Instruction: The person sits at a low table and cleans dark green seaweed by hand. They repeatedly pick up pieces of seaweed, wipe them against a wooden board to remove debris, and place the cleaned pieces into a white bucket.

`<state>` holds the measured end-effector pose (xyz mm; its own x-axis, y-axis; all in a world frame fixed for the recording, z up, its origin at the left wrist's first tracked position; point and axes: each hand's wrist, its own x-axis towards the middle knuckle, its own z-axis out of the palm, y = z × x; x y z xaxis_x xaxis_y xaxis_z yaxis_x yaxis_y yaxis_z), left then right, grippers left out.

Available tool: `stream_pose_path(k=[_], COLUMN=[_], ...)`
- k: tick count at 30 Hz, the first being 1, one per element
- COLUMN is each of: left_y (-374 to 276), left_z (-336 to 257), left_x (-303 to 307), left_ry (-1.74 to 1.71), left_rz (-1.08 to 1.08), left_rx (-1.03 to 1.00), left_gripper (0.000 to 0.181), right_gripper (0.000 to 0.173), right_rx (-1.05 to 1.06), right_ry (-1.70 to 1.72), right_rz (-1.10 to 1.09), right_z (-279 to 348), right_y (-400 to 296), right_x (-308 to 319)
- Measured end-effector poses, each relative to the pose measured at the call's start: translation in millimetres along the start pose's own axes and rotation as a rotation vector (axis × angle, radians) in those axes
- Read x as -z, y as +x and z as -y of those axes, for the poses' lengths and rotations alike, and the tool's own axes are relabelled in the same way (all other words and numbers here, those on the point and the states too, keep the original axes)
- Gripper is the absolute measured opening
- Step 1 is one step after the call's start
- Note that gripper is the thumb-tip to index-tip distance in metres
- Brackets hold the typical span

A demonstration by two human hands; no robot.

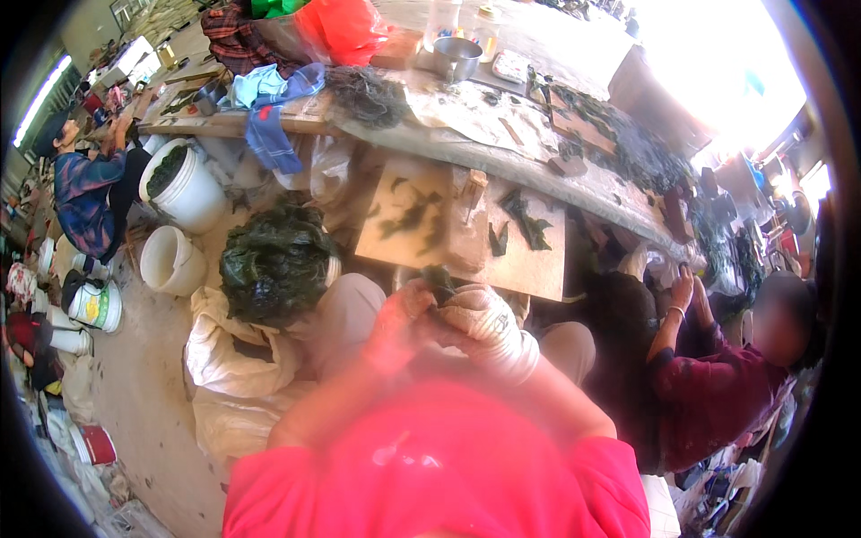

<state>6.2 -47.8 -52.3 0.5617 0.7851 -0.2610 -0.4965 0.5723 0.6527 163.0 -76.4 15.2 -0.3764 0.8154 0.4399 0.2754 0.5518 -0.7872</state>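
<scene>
Close to my body, my left hand (pixel 401 326) and my gloved right hand (pixel 485 323) meet on a dark green leafy piece (pixel 438 282), which looks like seaweed. The fingers of both hands close around it, and its lower part is hidden by them. Just beyond stands a wooden board (pixel 403 202) with a block and small peg fixture (pixel 469 232) on it. Dark leaf pieces (pixel 528 218) lie on the board's right part, with more on its left. A large heap of wet dark green leaves (pixel 274 262) sits left of my knee.
A long worktable (pixel 430 144) runs across beyond the board, bearing a metal cup (pixel 457 57), cloths and leaf scraps. White buckets (pixel 185 188) and a pale sack (pixel 229 356) stand at left. One co-worker (pixel 720 383) sits close at right, another (pixel 87 195) at far left.
</scene>
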Motion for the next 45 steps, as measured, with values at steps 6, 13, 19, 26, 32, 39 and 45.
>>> stream_pose_path(k=[6, 13, 19, 26, 32, 39, 45], left_y=[0, -2, 2, 2, 3, -7, -14], left_z=[-16, -26, -33, -25, -39, -27, -23], left_x=[-9, -17, -4, -6, 2, -5, -3], left_ry=[0.194, 1.281, 1.528, 0.911, 1.049, 1.179, 1.509], left_rz=[-0.015, 0.208, 0.286, -0.014, 0.241, -0.075, -0.046], left_rx=[-0.108, -1.134, -0.849, -0.424, -0.247, -0.582, -0.938], left_gripper=[0.022, 0.035, 0.038, 0.033, 0.031, 0.031, 0.041], right_gripper=[0.007, 0.027, 0.033, 0.033, 0.042, 0.05, 0.043], right_rx=[-0.06, -0.665, -0.771, -0.424, -0.233, -0.021, -0.758], right_ry=[0.219, 1.184, 0.976, 0.318, -0.176, -0.448, 1.218], right_rz=[-0.166, -0.542, -0.505, -0.478, -0.079, -0.371, -0.649], right_z=[-1, 12, -10, -21, 21, -8, -15], right_y=[-9, -16, -27, -30, -2, -19, -30], right_x=[-7, -28, -27, -44, -13, -55, -28])
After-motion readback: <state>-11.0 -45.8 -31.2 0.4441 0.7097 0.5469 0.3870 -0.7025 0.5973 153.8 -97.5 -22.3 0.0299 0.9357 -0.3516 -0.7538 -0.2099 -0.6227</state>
